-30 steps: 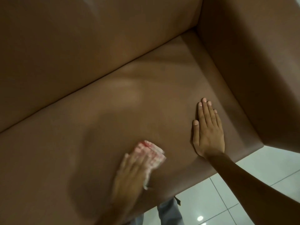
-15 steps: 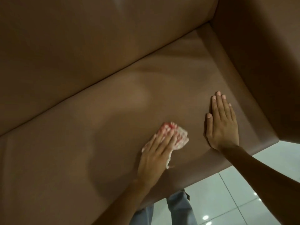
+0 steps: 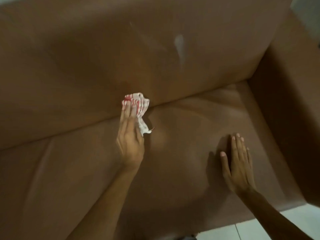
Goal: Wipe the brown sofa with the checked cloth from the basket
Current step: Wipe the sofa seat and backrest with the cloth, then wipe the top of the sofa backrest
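A strip of pale glossy floor tiles shows just beyond the front edge of the smooth brown leather-look sofa, at the lower right. On the sofa's seat cushion, toward its armrest side, the person's right hand lies flat and released, palm down, fingers straight and together, touching the upholstery. Farther in along the seat, away from the armrest, the left hand reaches to the crease where seat meets backrest, its fingers pressing the crumpled red-and-white checked cloth against the sofa there; a loose white corner trails back beside the palm. Above the crease the sofa's backrest rises, carrying a pale glossy streak high up. The armrest stands in shadow at the sofa's right end.
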`<move>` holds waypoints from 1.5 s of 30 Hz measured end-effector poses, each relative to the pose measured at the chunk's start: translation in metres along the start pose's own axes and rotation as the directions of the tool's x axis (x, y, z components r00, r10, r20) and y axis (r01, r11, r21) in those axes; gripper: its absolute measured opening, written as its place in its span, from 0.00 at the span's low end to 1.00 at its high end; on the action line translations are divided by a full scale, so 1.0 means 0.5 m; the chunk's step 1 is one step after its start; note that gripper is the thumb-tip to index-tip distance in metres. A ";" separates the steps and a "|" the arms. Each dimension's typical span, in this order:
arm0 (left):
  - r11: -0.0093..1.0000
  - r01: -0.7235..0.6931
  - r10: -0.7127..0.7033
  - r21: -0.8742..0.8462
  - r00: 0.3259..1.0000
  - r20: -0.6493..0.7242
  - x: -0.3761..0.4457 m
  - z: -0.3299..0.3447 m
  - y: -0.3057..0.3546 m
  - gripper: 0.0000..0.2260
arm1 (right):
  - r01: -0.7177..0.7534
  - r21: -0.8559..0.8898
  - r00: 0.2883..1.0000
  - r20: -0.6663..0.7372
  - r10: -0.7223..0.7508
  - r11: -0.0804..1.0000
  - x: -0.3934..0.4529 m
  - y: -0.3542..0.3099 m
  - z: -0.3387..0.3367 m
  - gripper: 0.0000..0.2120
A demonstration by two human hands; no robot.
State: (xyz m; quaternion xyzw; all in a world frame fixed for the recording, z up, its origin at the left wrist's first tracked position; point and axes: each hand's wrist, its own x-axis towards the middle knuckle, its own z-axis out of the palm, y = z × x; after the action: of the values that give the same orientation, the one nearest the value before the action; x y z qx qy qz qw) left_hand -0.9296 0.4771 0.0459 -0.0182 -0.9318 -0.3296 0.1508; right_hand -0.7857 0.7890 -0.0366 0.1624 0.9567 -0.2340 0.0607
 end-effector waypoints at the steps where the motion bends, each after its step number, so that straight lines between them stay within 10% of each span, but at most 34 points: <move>1: 0.999 -0.011 0.009 -0.035 0.998 -0.058 0.037 -0.004 0.029 0.21 | 0.036 0.011 0.999 -0.038 -0.036 0.999 0.032 -0.023 -0.015 0.38; 6: 0.987 -0.120 0.090 -0.108 0.965 -0.248 0.198 -0.002 0.167 0.21 | 0.314 0.061 0.915 -0.287 -0.285 0.947 0.249 -0.161 -0.120 0.33; 11: 0.928 -0.332 0.368 0.171 0.887 -0.279 0.311 0.117 0.213 0.21 | 0.544 -0.028 0.715 -0.508 -0.480 0.839 0.473 -0.295 -0.225 0.31; 19: 0.847 -0.318 0.336 0.426 0.941 0.034 0.198 0.257 0.044 0.30 | 0.474 -0.412 0.475 -0.625 -0.620 0.778 0.677 -0.308 -0.252 0.35; 23: 0.885 -0.203 0.284 0.419 0.948 -0.141 0.265 0.198 0.057 0.27 | 0.487 -0.468 0.361 -0.661 -0.658 0.737 0.712 -0.291 -0.227 0.35; 28: 0.981 -0.067 0.148 0.184 0.868 -0.475 0.423 0.187 0.204 0.27 | 0.521 -0.457 0.326 -0.674 -0.663 0.721 0.721 -0.285 -0.222 0.35; 35: 0.725 -0.433 0.561 0.536 0.822 -0.095 0.307 0.298 0.153 0.42 | 0.521 -0.466 0.301 -0.683 -0.665 0.715 0.724 -0.285 -0.221 0.35; 38: 0.674 -0.458 0.531 0.580 0.846 0.052 0.253 0.256 0.056 0.40 | 0.531 -0.460 0.320 -0.669 -0.671 0.712 0.721 -0.284 -0.222 0.35; 45: 0.899 -0.159 0.324 0.408 0.869 -0.374 0.380 0.144 0.115 0.37 | 0.535 -0.454 0.327 -0.666 -0.671 0.712 0.722 -0.282 -0.221 0.35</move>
State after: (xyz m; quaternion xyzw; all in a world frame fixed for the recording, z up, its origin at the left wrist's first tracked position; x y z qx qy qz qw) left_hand -1.1226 0.5541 0.0837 -0.0347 -0.9094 -0.1249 0.3952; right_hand -1.1773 0.8245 0.0522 -0.1243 0.8810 -0.0673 -0.4516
